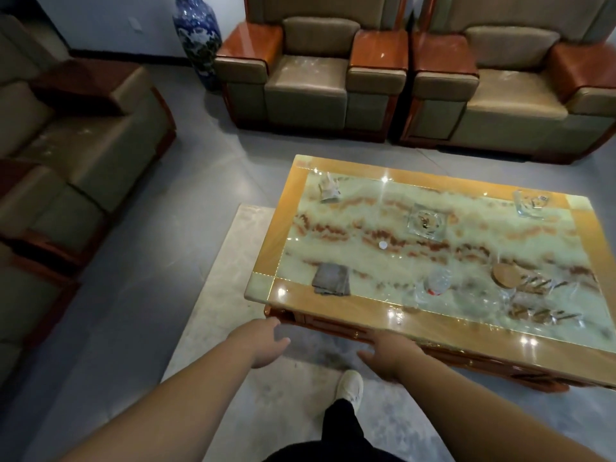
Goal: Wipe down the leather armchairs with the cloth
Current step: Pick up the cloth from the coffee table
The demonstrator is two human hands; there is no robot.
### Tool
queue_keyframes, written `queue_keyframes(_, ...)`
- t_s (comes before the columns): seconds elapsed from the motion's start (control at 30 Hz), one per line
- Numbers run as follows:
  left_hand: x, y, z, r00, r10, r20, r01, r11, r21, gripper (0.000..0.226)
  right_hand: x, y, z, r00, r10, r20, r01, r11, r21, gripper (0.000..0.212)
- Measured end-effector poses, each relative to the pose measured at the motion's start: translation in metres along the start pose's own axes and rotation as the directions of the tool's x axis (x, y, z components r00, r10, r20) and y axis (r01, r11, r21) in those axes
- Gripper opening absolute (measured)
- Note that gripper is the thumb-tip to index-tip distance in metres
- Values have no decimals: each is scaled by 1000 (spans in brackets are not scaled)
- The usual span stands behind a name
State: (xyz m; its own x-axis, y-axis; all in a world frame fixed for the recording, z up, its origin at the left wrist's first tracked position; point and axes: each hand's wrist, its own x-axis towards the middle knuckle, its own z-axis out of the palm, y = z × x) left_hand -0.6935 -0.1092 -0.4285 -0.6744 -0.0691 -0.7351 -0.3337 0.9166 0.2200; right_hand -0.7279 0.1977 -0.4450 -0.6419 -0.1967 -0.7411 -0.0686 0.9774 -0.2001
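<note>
From the head camera, a folded grey cloth [331, 280] lies flat on the near left corner of a low coffee table [443, 331] with an amber border and a veined, glossy marble-like top. Both bare hands reach forward below the table's near edge. The left hand [266, 345] hangs over the pale rug [213, 315], fingers loosely extended and holding nothing. The right hand [391, 353] is just at the table's near edge, fingers spread and empty. Two beige leather armchairs with polished reddish wooden armrests stand beyond the table, one [310, 75] beside the other [510, 91]. A tall blue-and-white porcelain vase [196, 35] stands left of them. Square glass ashtrays [426, 221] sit on the tabletop.
</note>
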Motion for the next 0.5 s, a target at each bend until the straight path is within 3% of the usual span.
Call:
queue_keyframes(0.07,22,8,-19,999,-40,30,41,999,-30,66,29,5,-25,1000,-9,13,9,1000,-17,66)
queue_keyframes(0.23,71,31,-55,998,-67,1,67,996,-55,59,101,16,-78,998,22,51,-22,1000,-11,76)
queue_keyframes(0.5,162,21,-73,996,-52,71,56,996,-64,55,187,-4,-98,984,71,161,-76,997,24,65)
